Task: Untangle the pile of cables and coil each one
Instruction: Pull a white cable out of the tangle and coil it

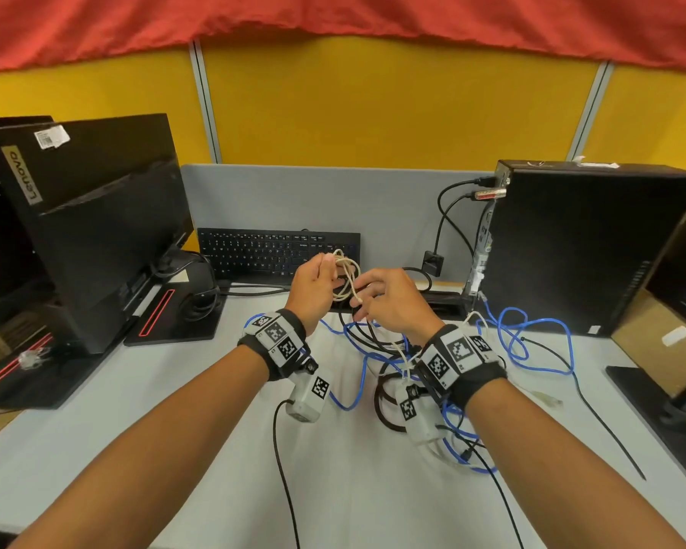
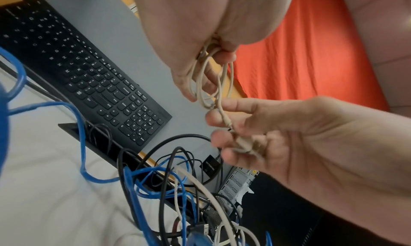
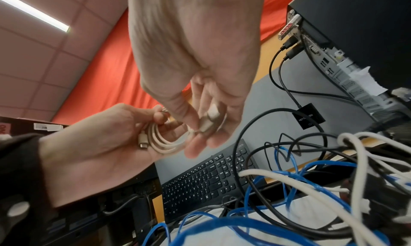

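Note:
A thin beige cable [image 1: 347, 277] hangs in small loops above the desk, in front of the keyboard. My left hand [image 1: 315, 289] pinches the top of the coil [image 2: 213, 73]; one plug [image 3: 142, 140] lies against its palm. My right hand [image 1: 389, 299] holds the cable's other end, its plug [image 3: 211, 117] between thumb and fingers. Below both hands lies a tangled pile: a blue cable [image 1: 531, 338], black cables [image 1: 381, 386] and a white cable [image 3: 311, 188].
A black keyboard [image 1: 270, 251] leans at the back. A monitor [image 1: 96, 215] stands at the left and a black computer case [image 1: 587, 247] at the right, with cables plugged into its rear. The grey desk [image 1: 175, 390] spreads toward me.

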The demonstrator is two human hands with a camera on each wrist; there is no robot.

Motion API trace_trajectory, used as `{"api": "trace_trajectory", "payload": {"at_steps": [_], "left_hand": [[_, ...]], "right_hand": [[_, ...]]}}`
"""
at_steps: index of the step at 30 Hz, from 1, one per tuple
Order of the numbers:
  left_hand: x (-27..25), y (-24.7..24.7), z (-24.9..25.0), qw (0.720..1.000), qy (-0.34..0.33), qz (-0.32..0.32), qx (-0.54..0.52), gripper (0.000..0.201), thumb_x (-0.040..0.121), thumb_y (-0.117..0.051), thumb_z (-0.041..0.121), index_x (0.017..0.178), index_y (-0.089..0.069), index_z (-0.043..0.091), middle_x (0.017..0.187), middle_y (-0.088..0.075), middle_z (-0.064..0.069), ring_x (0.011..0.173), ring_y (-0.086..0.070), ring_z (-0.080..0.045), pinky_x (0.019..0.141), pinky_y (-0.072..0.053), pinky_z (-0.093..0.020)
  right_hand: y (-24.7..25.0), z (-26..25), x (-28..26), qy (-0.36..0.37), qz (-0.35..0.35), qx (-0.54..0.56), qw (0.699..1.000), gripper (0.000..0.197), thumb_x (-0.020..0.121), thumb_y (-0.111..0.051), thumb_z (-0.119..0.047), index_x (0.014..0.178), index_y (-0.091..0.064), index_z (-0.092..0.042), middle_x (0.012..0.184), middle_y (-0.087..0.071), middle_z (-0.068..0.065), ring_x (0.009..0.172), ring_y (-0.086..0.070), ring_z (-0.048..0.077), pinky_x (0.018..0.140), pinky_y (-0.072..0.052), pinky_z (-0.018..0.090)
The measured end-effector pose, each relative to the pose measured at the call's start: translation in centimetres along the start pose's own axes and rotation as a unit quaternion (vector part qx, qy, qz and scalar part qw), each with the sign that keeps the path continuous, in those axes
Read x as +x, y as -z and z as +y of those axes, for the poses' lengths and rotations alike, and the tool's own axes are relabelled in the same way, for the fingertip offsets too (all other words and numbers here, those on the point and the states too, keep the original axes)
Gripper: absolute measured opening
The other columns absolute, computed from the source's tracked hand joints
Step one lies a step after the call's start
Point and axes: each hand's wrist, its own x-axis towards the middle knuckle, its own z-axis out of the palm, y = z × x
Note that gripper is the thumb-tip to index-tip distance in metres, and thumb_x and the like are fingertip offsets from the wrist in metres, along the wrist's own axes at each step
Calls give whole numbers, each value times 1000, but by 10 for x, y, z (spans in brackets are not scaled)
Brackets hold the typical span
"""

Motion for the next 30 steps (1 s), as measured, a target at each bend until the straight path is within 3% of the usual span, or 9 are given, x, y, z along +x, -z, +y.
{"api": "trace_trajectory", "payload": {"at_steps": [2, 5, 10, 13, 16, 21, 23, 25, 30], "left_hand": [[-1, -2, 2, 999, 15, -14, -47, 33, 109, -34, 21, 108, -63, 6, 109, -72, -15, 108, -69, -27, 98, -54, -41], [1, -5, 5, 995, 41, -19, -84, 36, 110, -33, 24, 109, -63, 5, 110, -72, -16, 107, -70, -28, 94, -57, -39], [5, -7, 11, 988, 81, 20, -127, 38, 108, -37, 24, 93, -66, 5, 84, -76, -10, 83, -74, -24, 76, -60, -31], [8, -2, 13, 976, 110, 55, -180, 33, 106, -42, 23, 88, -64, 5, 71, -72, -7, 71, -71, -20, 67, -59, -28], [9, 3, 15, 974, 125, 60, -181, 36, 102, -55, 29, 73, -61, 9, 66, -61, -6, 67, -63, -16, 78, -59, -35], [5, -2, 19, 977, 148, 77, -136, 35, 92, -65, 16, 58, -57, 14, 53, -52, -2, 55, -49, -17, 66, -47, -32], [2, -9, 20, 980, 134, 80, -123, 36, 91, -62, 11, 55, -56, 14, 51, -52, -2, 50, -49, -16, 61, -45, -31], [-2, -15, 20, 985, 112, 77, -104, 39, 90, -61, 11, 52, -55, 14, 51, -53, -3, 50, -50, -18, 59, -46, -32], [-6, -20, 11, 989, 91, 59, -105, 43, 99, -57, 24, 57, -54, 14, 56, -52, -3, 56, -49, -16, 65, -44, -32]], "right_hand": [[1, 0, -1, -7, -17, -1, 1000, 33, 90, -57, 12, 117, -57, -6, 95, -75, 14, 77, -72, 18, 56, -50, 15], [-1, 4, 1, -27, 3, 4, 1000, 32, 92, -57, 5, 118, -53, -12, 97, -70, 20, 84, -62, 16, 76, -54, 35], [-5, 14, 5, -33, 46, 82, 995, 13, 97, -55, -25, 106, -65, -26, 105, -68, 2, 95, -62, 15, 90, -51, 38], [-2, 18, 5, 54, 89, 57, 993, 26, 103, -55, -34, 96, -77, -21, 92, -74, 11, 81, -63, 16, 79, -51, 28], [8, 20, 4, 108, 73, 50, 990, 22, 102, -59, -30, 99, -80, -25, 82, -76, -7, 73, -63, -1, 70, -47, 11], [12, 17, 4, 125, -24, -116, 985, 25, 103, -56, -15, 120, -74, -20, 72, -72, 0, 65, -61, 3, 69, -55, 29], [8, 13, 1, 114, -62, -135, 982, 29, 100, -51, 1, 118, -71, -10, 80, -73, 11, 71, -66, 12, 78, -59, 34], [4, 9, -1, 93, -69, -139, 984, 32, 94, -47, 9, 114, -68, -4, 86, -71, 10, 77, -64, 16, 81, -57, 38], [-5, 3, -2, 17, -29, -15, 999, 28, 104, -43, -14, 104, -65, 4, 78, -53, 4, 71, -46, 15, 69, -39, 33]]}}
